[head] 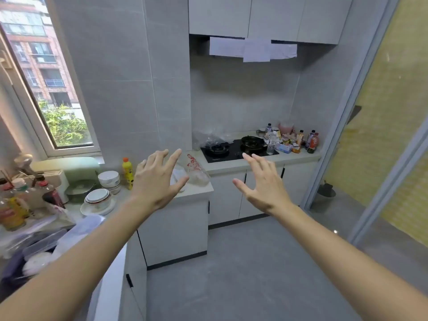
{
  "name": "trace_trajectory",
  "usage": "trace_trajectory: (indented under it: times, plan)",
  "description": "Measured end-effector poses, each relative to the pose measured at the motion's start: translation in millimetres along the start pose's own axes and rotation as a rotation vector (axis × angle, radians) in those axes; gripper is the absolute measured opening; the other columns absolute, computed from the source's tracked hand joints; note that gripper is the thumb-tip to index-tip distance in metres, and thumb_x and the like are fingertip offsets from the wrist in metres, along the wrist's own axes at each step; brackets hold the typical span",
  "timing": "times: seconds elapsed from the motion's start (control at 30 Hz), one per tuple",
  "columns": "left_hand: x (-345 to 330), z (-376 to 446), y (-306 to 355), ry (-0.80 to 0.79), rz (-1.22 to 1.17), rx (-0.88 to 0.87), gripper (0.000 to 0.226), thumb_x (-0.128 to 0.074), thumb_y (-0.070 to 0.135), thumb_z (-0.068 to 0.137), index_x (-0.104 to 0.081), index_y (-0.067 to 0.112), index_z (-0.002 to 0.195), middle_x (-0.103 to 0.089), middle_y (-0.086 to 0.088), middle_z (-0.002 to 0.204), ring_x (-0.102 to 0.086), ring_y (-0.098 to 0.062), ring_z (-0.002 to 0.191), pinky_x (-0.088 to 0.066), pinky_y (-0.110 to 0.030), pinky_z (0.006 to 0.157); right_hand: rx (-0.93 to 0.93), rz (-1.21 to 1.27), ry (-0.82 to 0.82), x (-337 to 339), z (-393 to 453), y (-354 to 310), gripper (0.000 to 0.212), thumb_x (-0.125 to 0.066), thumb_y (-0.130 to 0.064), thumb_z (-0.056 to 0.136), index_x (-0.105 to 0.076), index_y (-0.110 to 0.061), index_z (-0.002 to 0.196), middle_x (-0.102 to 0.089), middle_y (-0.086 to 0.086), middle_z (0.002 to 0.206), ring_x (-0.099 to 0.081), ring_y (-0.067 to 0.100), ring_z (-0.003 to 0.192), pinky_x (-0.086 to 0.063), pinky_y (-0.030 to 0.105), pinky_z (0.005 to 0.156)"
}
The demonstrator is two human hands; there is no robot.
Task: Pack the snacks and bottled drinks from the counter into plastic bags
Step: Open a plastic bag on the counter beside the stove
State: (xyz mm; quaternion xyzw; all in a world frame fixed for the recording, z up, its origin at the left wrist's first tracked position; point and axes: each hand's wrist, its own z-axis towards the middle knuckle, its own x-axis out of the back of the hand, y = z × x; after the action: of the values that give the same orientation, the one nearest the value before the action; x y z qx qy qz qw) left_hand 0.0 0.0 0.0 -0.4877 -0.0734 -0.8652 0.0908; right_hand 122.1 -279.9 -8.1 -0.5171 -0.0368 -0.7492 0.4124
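Both my arms stretch forward at chest height across a small kitchen. My left hand [155, 179] and my right hand [261, 181] are spread open and hold nothing. Far ahead, on the right end of the counter [298, 156], stand several bottled drinks [311, 141] and a heap of snack packets [286, 144] beside a clear water bottle [271, 144]. A plastic bag with red print [196, 170] lies on the nearer counter corner, just past my left hand. A clear plastic bag [208, 137] sits crumpled behind the left burner.
A black gas hob [236, 149] with a dark pan [252, 141] fills the middle counter. At the left are stacked bowls [108, 179], a yellow bottle [127, 172], condiment bottles [14, 212] and a knife block. Grey floor [243, 262] spreads ahead; a glass door frame [361, 112] borders the right.
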Motion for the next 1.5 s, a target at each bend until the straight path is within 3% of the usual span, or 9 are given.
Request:
trace_trajectory:
  times: [0.03,0.13,0.37,1.0,1.23,1.5]
  plan:
    - [-8.7,5.0,0.0,-0.057,-0.027,-0.012,0.075,-0.036,0.070,0.093,-0.033,0.031,0.157,-0.050,-0.007,0.146,-0.044,-0.028,0.139,-0.043,-0.051,0.106,-0.014,-0.015,-0.022,-8.5,2.8,4.6,0.081,-0.053,-0.068,0.093,-0.023,-0.038,0.162,-0.029,-0.002,0.165,-0.022,0.018,0.151,-0.034,0.051,0.119]
    - [-17.5,6.4,-0.7,0.026,-0.018,-0.049,0.075,-0.034,0.069,0.093,-0.033,0.030,0.157,-0.051,-0.008,0.145,-0.044,-0.029,0.138,-0.045,-0.051,0.106,-0.013,-0.034,-0.023,-9.3,3.9,9.6,0.081,-0.053,-0.067,0.094,-0.022,-0.036,0.162,-0.030,-0.002,0.164,-0.023,0.018,0.150,-0.035,0.049,0.118]
    - [-78.6,48.7,11.8,-0.033,-0.059,-0.074,0.074,-0.038,0.066,0.093,-0.034,0.029,0.157,-0.051,-0.008,0.144,-0.046,-0.030,0.136,-0.045,-0.052,0.102,-0.027,-0.010,-0.016,-32.4,42.2,67.5,0.078,-0.055,-0.064,0.094,-0.025,-0.035,0.160,-0.032,-0.005,0.161,-0.027,0.018,0.147,-0.039,0.050,0.115]
    - [-220.6,242.0,121.8,-0.085,-0.081,0.011,0.074,-0.037,0.067,0.095,-0.031,0.030,0.159,-0.048,-0.001,0.144,-0.048,-0.025,0.130,-0.045,-0.046,0.100,-0.066,0.133,-0.052,-61.3,199.9,300.9,0.076,-0.052,-0.066,0.095,-0.027,-0.035,0.160,-0.035,-0.007,0.157,-0.028,0.015,0.147,-0.039,0.046,0.116]
    - [-274.1,298.1,126.1,-0.120,-0.095,0.017,0.074,-0.036,0.068,0.095,-0.031,0.031,0.158,-0.048,0.002,0.139,-0.046,-0.024,0.130,-0.047,-0.047,0.094,-0.089,0.140,-0.067,-90.9,250.1,348.1,0.076,-0.050,-0.067,0.094,-0.030,-0.033,0.159,-0.035,-0.007,0.158,-0.029,0.015,0.146,-0.041,0.047,0.115]
    - [-370.2,382.9,101.4,-0.141,-0.151,0.035,0.073,-0.034,0.067,0.096,-0.031,0.028,0.158,-0.048,-0.001,0.141,-0.048,-0.027,0.130,-0.045,-0.047,0.098,-0.077,0.125,-0.138,-158.5,344.0,385.1,0.073,-0.055,-0.061,0.096,-0.029,-0.034,0.159,-0.034,-0.009,0.157,-0.028,0.014,0.147,-0.039,0.046,0.115]
